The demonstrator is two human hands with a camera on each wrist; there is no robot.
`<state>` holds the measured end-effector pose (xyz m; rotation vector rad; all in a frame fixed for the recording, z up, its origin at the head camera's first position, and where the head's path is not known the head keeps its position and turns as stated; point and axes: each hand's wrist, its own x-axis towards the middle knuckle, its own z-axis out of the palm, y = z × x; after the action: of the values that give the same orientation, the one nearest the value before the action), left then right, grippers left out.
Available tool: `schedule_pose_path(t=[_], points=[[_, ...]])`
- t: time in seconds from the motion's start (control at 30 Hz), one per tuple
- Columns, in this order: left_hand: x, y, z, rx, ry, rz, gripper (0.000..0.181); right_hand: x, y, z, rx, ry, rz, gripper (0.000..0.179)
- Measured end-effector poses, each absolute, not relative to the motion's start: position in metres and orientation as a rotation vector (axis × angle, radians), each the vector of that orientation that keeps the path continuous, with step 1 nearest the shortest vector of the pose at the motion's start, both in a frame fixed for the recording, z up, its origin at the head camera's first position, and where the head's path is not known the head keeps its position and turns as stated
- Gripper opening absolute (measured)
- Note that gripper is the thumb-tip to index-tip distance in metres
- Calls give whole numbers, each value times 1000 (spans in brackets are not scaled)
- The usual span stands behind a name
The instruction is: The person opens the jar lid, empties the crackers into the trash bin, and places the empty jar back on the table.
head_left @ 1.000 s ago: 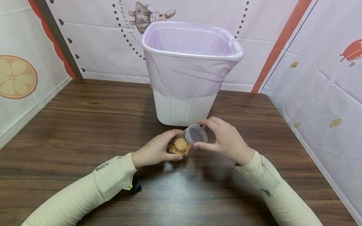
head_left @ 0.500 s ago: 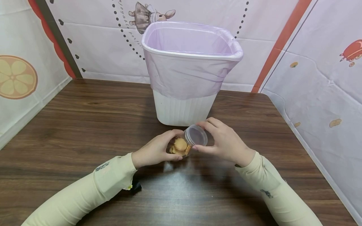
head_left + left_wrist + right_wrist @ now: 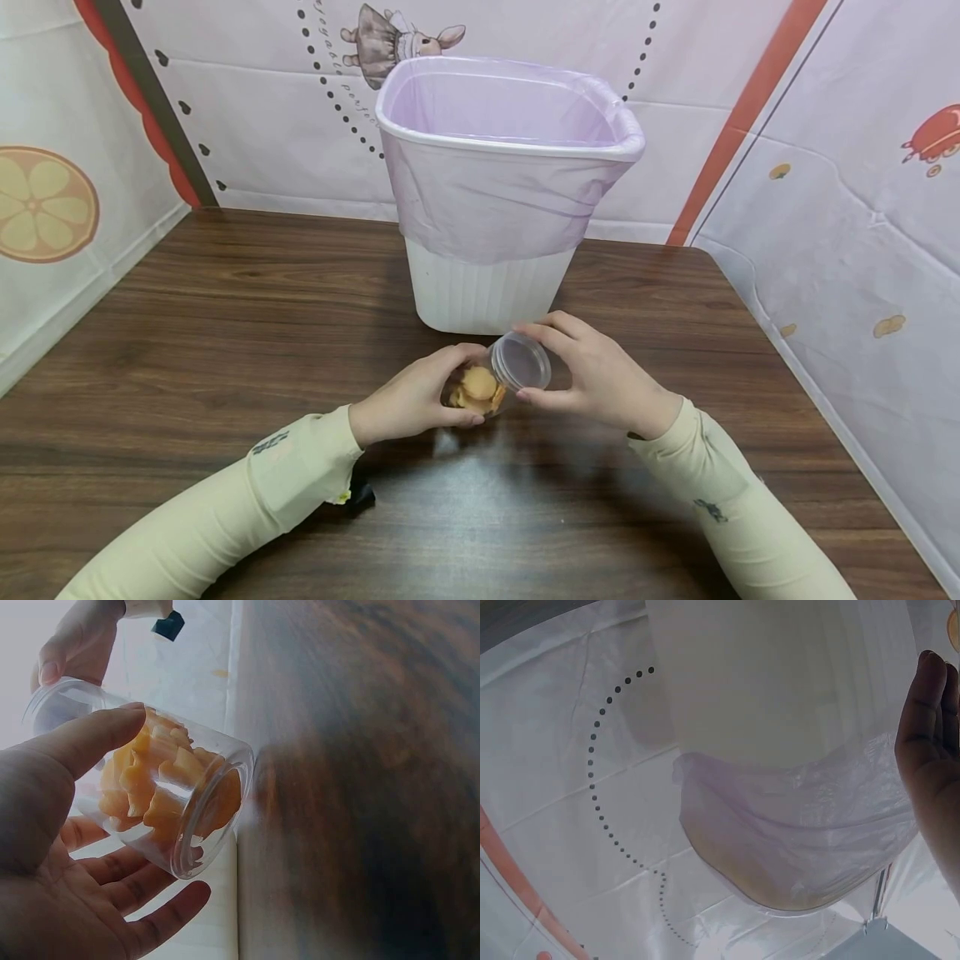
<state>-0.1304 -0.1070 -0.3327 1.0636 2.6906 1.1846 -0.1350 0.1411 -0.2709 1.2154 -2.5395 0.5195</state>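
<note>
A clear plastic jar (image 3: pixel 246 756) lies tilted above the wooden table, its lid end raised toward the right hand. Inside are several golden-yellow chip-like snacks (image 3: pixel 478 386). My left hand (image 3: pixel 412 398) grips the jar's body from the left, thumb on the near side. Around the rim of the round clear lid (image 3: pixel 523 361), the thumb and fingers of my right hand (image 3: pixel 607 379) pinch from the right. In the left wrist view the right hand (image 3: pixel 82 645) touches the lid end at upper left. Only part of the right hand (image 3: pixel 934 750) appears at the right wrist view's edge.
Just behind the hands stands a white bin (image 3: pixel 487 292) lined with a pale purple bag (image 3: pixel 502 200). The dark wooden table (image 3: pixel 187 333) is bounded by printed white cloths (image 3: pixel 847 208) at the back and sides. A black item (image 3: pixel 362 498) shows beneath the left cuff.
My right hand's fingers have shifted slightly around the lid, and its wrist has turned a little. My left hand and the jar have stayed in place.
</note>
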Motion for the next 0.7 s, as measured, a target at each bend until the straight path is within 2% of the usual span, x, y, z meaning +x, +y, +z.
schedule_pose_path(t=[0.7], points=[[-130, -108, -333, 1100, 2684, 1184, 69, -138, 146, -269, 1404, -2499, 623, 70]])
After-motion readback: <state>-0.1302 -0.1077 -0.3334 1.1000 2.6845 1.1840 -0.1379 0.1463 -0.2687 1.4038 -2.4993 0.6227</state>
